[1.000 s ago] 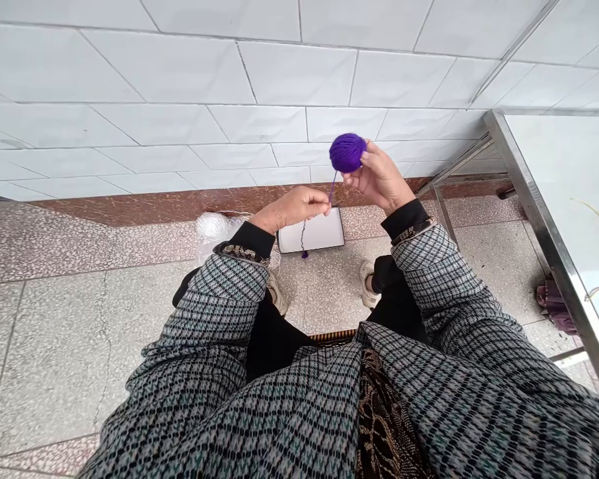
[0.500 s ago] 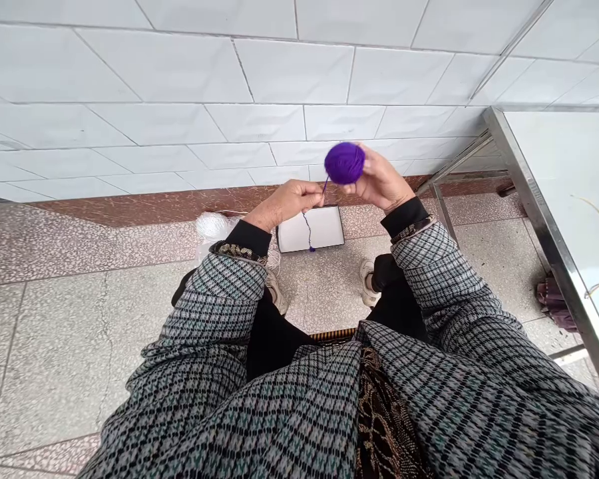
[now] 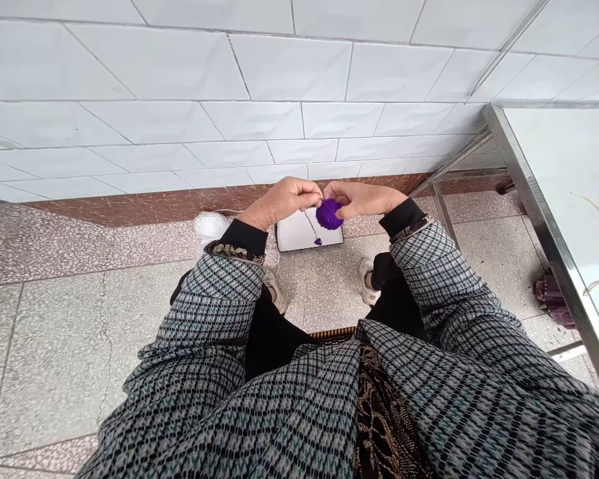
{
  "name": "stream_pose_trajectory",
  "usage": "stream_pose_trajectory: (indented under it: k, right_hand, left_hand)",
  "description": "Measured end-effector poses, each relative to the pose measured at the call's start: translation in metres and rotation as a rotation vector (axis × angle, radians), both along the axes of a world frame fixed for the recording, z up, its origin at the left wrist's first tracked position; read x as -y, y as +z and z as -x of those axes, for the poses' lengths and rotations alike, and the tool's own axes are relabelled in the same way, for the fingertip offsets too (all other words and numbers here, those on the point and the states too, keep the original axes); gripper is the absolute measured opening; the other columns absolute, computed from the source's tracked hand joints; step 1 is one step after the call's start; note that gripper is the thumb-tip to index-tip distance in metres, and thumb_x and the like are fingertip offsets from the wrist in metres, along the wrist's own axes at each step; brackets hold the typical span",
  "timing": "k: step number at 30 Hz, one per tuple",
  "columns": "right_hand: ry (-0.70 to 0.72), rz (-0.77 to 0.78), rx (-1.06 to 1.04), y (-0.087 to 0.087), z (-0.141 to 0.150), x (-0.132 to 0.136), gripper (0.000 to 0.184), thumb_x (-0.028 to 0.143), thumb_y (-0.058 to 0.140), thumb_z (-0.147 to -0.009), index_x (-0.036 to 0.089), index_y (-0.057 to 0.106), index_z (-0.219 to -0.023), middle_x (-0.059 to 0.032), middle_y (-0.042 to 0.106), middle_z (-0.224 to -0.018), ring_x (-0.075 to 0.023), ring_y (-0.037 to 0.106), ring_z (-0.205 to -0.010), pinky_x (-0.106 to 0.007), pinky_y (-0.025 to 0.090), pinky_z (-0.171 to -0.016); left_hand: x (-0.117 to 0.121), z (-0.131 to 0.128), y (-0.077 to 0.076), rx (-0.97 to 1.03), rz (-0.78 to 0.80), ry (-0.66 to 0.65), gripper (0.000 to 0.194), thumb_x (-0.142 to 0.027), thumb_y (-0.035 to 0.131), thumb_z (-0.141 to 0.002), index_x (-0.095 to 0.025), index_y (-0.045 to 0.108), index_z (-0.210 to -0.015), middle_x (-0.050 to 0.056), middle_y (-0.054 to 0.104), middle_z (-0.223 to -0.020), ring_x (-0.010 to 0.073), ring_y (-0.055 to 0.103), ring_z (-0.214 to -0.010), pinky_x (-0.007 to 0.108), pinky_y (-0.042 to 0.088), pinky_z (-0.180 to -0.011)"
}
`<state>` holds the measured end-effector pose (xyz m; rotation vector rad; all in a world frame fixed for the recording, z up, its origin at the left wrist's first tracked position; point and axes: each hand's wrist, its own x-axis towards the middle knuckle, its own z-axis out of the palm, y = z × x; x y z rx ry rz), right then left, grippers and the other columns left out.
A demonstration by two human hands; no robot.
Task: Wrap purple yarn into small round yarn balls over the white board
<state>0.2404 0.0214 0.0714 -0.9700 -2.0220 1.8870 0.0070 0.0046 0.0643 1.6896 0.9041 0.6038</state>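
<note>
A ball of purple yarn [image 3: 329, 214] is held in the fingers of my right hand [image 3: 362, 199], above the floor. Close against it, my left hand [image 3: 290, 199] pinches a strand of the same yarn between thumb and forefinger. From there a dark strand [image 3: 311, 223] hangs down, ending in a small purple tuft [image 3: 318, 241]. Behind the strand lies a shallow white box [image 3: 292, 239] with dark edges, partly hidden by the hands and the ball.
White yarn [image 3: 210, 225] in a bundle lies on the floor beside my left wrist. A metal-framed table [image 3: 539, 199] stands on the right, with a dark purple cloth-like thing [image 3: 554, 301] beneath it. A tiled wall [image 3: 289, 66] rises in front.
The purple ball has come down and left in my right hand, from above the left hand to right beside it. My left hand has stayed nearly in place, still pinching the strand.
</note>
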Motion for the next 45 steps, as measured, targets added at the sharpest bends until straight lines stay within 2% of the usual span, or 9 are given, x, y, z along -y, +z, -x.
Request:
stream_pose_trajectory:
  k: [2,6,11,18,23,26,29,38,45]
  right_hand:
    - [0.018,0.066,-0.146,0.004,-0.002,0.002,0.039,0.014,0.083,-0.074,0.021,0.054,-0.1,0.0014,0.06,-0.09,-0.0128,0.056,-0.079,-0.024,0.048,-0.066]
    - [-0.206,0.126,-0.423,0.009,-0.003,0.001,0.049,0.04,0.086,-0.076,0.021,0.051,-0.104,0.0008,0.059,-0.094,-0.0124,0.056,-0.081,-0.025,0.047,-0.067]
    - [-0.448,0.106,-0.523,0.013,0.001,-0.004,0.054,0.064,0.081,-0.078,0.023,0.052,-0.098,0.0002,0.055,-0.086,-0.0151,0.055,-0.092,-0.027,0.044,-0.071]
    - [-0.645,-0.02,-0.257,-0.005,0.005,-0.013,0.044,0.045,0.081,-0.081,0.026,0.046,-0.1,0.0021,0.056,-0.084,-0.0159,0.051,-0.077,-0.029,0.044,-0.068]
    - [-0.417,-0.26,0.139,-0.009,0.005,-0.007,0.039,0.01,0.077,-0.076,0.023,0.048,-0.099,0.003,0.056,-0.083,-0.0153,0.05,-0.078,-0.027,0.041,-0.069]
    - [-0.087,-0.105,0.109,0.0,0.001,-0.001,0.039,0.006,0.078,-0.074,0.021,0.053,-0.099,0.0036,0.059,-0.083,-0.0138,0.052,-0.076,-0.025,0.043,-0.067]
    - [0.014,0.041,-0.101,0.007,-0.004,0.0,0.037,0.013,0.08,-0.077,0.021,0.054,-0.102,0.0034,0.061,-0.088,-0.0108,0.053,-0.073,-0.022,0.044,-0.065]
    - [-0.356,0.12,-0.557,0.014,-0.004,0.001,0.06,0.051,0.086,-0.074,0.022,0.049,-0.111,0.0016,0.059,-0.091,-0.0111,0.056,-0.069,-0.024,0.049,-0.059]
    - [-0.703,-0.125,-0.224,0.001,0.009,-0.009,0.029,0.034,0.069,-0.089,0.024,0.046,-0.104,0.0023,0.053,-0.085,-0.0122,0.051,-0.068,-0.025,0.046,-0.063]
  left_hand:
    - [-0.002,0.0,-0.004,0.042,0.037,0.075,0.019,-0.023,0.064,-0.09,-0.016,0.065,-0.072,-0.003,0.051,-0.06,0.0094,0.044,-0.054,0.024,0.038,-0.058]
    - [-0.005,-0.004,-0.012,0.042,0.041,0.135,0.024,-0.023,0.063,-0.093,-0.017,0.062,-0.07,-0.005,0.045,-0.057,0.0093,0.04,-0.052,0.025,0.035,-0.057]
    - [-0.003,-0.012,-0.012,-0.088,0.008,-0.018,0.019,-0.02,0.064,-0.09,-0.017,0.064,-0.071,-0.003,0.052,-0.06,0.0098,0.046,-0.055,0.024,0.04,-0.059]
    - [0.0,-0.01,-0.007,-0.071,-0.015,-0.238,0.02,-0.028,0.065,-0.089,-0.017,0.068,-0.073,0.0,0.062,-0.067,0.0109,0.055,-0.061,0.025,0.046,-0.065]
    - [0.0,-0.003,0.001,-0.051,-0.034,-0.115,0.017,-0.024,0.063,-0.087,-0.016,0.068,-0.072,0.001,0.063,-0.069,0.0113,0.055,-0.062,0.027,0.048,-0.067]
    - [-0.001,0.0,0.001,-0.026,-0.03,-0.031,0.016,-0.023,0.063,-0.086,-0.016,0.067,-0.073,0.001,0.061,-0.068,0.0112,0.053,-0.063,0.027,0.046,-0.067]
    - [-0.002,0.001,-0.004,0.029,0.013,0.04,0.019,-0.027,0.064,-0.088,-0.016,0.064,-0.073,-0.002,0.055,-0.065,0.0109,0.05,-0.061,0.026,0.044,-0.064]
    - [-0.003,-0.009,-0.006,-0.025,-0.03,0.022,0.023,-0.028,0.064,-0.091,-0.016,0.064,-0.071,-0.001,0.06,-0.07,0.0125,0.056,-0.07,0.029,0.048,-0.077]
    - [0.003,-0.012,0.001,-0.037,-0.03,-0.187,0.024,-0.025,0.063,-0.093,-0.017,0.071,-0.072,0.004,0.073,-0.077,0.0152,0.068,-0.078,0.031,0.053,-0.085]
